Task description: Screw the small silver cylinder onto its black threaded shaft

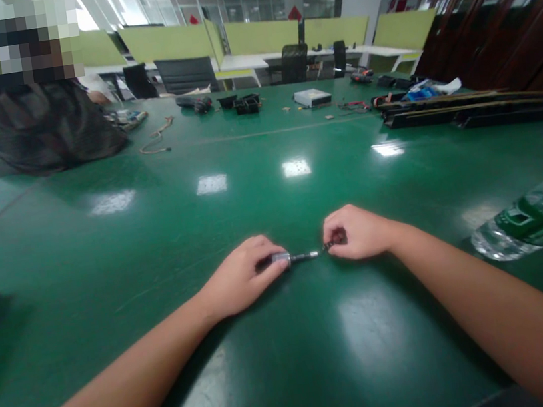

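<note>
My left hand [239, 277] is closed around the handle of a small screwdriver [303, 256]. Its thin dark shaft, ending in a silvery tip, points right, low over the green tabletop. Just beyond that tip, my right hand [358, 233] is closed in a pinch on a small dark piece [328, 245], too small to name. Only a narrow gap seems to separate the piece from the screwdriver's tip. Most of the handle is hidden by my left fingers.
A plastic water bottle [531, 217] lies at the right. Long black strips [481, 110] rest farther back, and a grey-white box [312, 97] stands at the far side. A large dark bag [39, 128] and a person are at the far left.
</note>
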A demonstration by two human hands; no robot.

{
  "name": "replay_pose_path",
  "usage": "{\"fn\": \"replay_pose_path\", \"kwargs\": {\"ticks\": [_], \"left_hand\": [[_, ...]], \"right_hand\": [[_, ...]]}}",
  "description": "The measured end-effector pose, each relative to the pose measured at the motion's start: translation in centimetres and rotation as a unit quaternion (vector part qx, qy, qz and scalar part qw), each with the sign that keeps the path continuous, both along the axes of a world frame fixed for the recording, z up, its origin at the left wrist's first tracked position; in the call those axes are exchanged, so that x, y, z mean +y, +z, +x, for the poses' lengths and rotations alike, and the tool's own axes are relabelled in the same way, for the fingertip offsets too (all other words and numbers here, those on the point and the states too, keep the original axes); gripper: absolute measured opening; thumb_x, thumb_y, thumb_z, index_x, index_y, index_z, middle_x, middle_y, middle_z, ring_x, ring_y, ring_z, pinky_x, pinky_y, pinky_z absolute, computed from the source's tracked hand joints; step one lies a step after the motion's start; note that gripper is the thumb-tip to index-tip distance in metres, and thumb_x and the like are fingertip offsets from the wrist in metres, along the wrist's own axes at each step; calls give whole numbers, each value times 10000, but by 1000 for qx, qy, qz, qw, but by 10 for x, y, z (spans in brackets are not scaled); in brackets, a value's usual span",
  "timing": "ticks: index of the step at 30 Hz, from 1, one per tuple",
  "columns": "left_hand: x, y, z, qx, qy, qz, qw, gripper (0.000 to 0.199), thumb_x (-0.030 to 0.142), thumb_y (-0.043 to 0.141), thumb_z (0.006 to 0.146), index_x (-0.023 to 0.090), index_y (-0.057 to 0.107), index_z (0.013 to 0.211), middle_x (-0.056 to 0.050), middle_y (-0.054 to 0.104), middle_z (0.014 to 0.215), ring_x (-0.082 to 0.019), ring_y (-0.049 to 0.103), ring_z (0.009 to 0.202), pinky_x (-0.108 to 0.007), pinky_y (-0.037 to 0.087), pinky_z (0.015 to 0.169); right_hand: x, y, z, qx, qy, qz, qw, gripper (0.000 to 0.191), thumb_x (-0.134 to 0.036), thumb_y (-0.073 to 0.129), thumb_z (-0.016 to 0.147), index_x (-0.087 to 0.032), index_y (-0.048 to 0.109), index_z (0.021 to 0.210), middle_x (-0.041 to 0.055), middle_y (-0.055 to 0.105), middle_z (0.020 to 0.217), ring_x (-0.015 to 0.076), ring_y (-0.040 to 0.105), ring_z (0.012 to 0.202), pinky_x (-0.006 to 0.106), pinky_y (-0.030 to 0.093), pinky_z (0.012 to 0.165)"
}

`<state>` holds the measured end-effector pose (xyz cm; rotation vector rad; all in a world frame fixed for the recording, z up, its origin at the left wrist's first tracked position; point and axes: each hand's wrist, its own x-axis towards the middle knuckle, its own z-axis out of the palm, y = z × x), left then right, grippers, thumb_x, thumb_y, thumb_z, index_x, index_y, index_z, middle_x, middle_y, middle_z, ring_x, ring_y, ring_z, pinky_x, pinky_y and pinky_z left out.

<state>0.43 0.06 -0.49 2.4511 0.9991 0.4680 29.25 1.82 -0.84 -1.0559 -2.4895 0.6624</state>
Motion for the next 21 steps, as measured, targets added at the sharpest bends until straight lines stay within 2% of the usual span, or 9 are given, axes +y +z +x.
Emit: {"fn": "replay_pose_path", "kwargs": {"ticks": [5, 11, 18, 21], "left_hand": [[0, 0, 1, -2, -4, -3, 1000, 295, 417, 510, 1011, 235, 715, 1117, -44, 662, 1029, -204, 620, 982, -329, 473, 911], [-1, -2, 1, -14, 30, -4, 999, 304, 428, 582, 960, 210, 641, 1162, -38, 661, 994, -190, 608, 859, -313, 486, 794], [-1, 1, 1, -22, 6, -12, 1000, 228, 383, 624, 922, 207, 655, 1064, -28, 658, 946, -179, 606, 827, -292, 480, 758], [-1, 1, 1, -26, 2, -10, 1000, 229, 366, 650, 894, 200, 648, 1053, -27, 660, 935, -177, 609, 811, -288, 479, 740]], "right_hand": [[-5, 0, -8, 6, 13, 4, 1000, 63, -149, 694, 715, -156, 718, 773, 13, 681, 743, 123, 608, 661, 231, 463, 627], [-8, 0, -16, 11, 19, 24, 999, 58, -159, 705, 736, -151, 729, 788, 20, 680, 750, 127, 599, 677, 238, 457, 650], [-12, -3, -26, 15, 10, 57, 998, 78, -178, 702, 784, -153, 748, 842, 33, 689, 785, 148, 603, 739, 263, 454, 710], [-15, -8, -36, 28, 31, 74, 996, 113, -208, 686, 833, -155, 750, 910, 48, 695, 823, 171, 607, 802, 281, 454, 748]]}}
